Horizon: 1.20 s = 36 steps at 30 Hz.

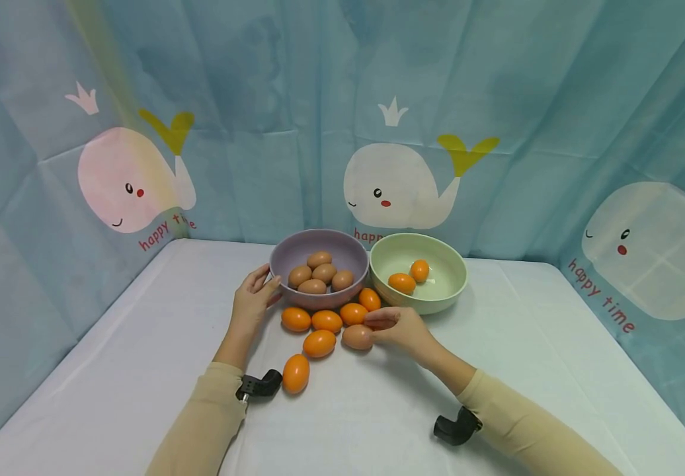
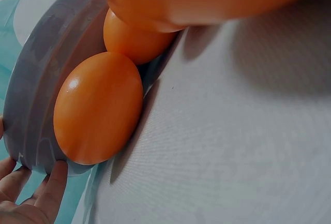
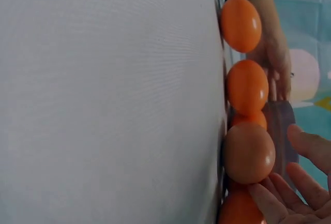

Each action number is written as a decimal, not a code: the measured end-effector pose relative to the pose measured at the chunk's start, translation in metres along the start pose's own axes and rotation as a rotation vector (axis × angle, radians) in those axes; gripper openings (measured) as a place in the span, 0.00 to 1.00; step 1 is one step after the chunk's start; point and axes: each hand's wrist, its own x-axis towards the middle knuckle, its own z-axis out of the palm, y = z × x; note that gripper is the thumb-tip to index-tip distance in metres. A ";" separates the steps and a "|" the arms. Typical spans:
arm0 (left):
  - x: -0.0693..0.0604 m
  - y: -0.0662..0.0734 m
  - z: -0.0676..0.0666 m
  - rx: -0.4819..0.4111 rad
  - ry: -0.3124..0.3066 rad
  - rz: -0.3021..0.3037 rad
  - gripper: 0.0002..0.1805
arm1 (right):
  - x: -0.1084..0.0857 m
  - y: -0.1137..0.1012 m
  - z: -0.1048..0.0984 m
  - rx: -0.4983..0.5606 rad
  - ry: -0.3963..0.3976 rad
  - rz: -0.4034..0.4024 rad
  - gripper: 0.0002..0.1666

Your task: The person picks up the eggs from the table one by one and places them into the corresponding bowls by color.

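My left hand rests against the left side of the purple bowl, fingertips on its outer wall; in the left wrist view the hand touches the grey-looking bowl. Several brown eggs lie inside. My right hand is at a brown egg on the table. From the right wrist, one fingertip of that hand touches the egg and the other fingers are spread apart. Several orange eggs lie in front of the purple bowl.
A green bowl with two orange eggs stands right of the purple bowl, against it. One orange egg lies nearest the front, beside the black mount on my left wrist. A blue curtain hangs behind the white table.
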 end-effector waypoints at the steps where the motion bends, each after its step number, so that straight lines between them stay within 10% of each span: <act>1: 0.000 0.000 0.000 0.002 0.002 -0.001 0.33 | 0.000 0.000 0.001 -0.010 0.000 -0.008 0.22; 20: 0.001 -0.001 0.000 0.004 0.010 -0.002 0.33 | 0.003 -0.001 0.012 -0.155 0.011 0.034 0.16; 36: 0.001 -0.002 0.000 0.010 0.014 -0.008 0.32 | 0.028 -0.062 -0.012 -0.058 0.069 0.013 0.21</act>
